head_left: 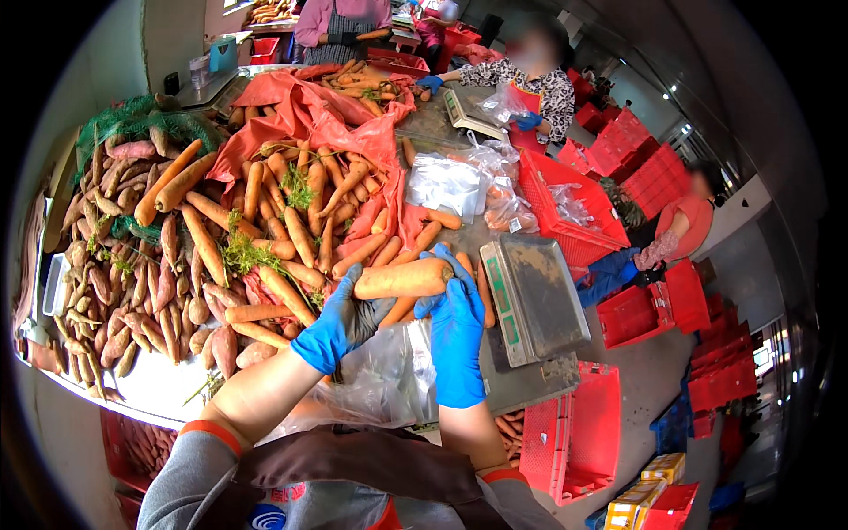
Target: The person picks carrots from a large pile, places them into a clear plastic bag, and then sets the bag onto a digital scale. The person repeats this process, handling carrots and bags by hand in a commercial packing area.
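A thick orange carrot (pixel 404 278) is held level between my two blue-gloved hands, above the near side of the table. My left hand (pixel 344 316), its glove dirty grey over the fingers, grips the carrot's left end. The fingers of my right hand (pixel 457 322) close round the right end. Just beyond lies a heap of carrots (pixel 305 208), some with green tops, on red plastic sheeting (pixel 331 119). Clear plastic bags (pixel 380 375) lie beneath my hands and partly under my forearms. Right of my right hand stands a weighing scale (pixel 534 300) with a dusty metal pan.
Sweet potatoes (pixel 132 291) spread across the left of the table, with green netting (pixel 132 124) behind. A stack of clear bags (pixel 446 185) and a red crate (pixel 565 199) stand beyond the scale. Another red crate (pixel 574 433) is at lower right. Co-workers stand across the table and farther right.
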Demonstrator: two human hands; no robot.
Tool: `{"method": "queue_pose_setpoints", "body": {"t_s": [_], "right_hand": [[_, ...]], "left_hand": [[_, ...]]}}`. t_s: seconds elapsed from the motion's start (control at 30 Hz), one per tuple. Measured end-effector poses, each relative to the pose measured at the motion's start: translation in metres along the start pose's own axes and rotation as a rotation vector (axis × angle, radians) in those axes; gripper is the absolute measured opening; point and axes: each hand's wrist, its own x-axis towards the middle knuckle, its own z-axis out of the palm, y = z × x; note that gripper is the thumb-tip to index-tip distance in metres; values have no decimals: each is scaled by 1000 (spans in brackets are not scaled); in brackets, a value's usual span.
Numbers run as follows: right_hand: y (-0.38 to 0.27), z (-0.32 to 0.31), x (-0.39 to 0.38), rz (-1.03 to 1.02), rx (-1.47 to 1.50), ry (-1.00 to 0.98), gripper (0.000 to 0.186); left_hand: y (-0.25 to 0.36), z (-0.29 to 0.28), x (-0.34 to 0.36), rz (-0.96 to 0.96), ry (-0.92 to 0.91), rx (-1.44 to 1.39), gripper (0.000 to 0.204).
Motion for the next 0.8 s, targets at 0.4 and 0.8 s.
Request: {"method": "queue_pose_setpoints", "body": {"t_s": [0.4, 0.8], "right_hand": [[22, -23, -13, -229, -186, -158, 48], [30, -53, -5, -374, -522, -144, 45]], "left_hand": [[12, 57, -33, 274, -291, 532, 62], [1, 55, -38, 189, -360, 627, 66]]}}
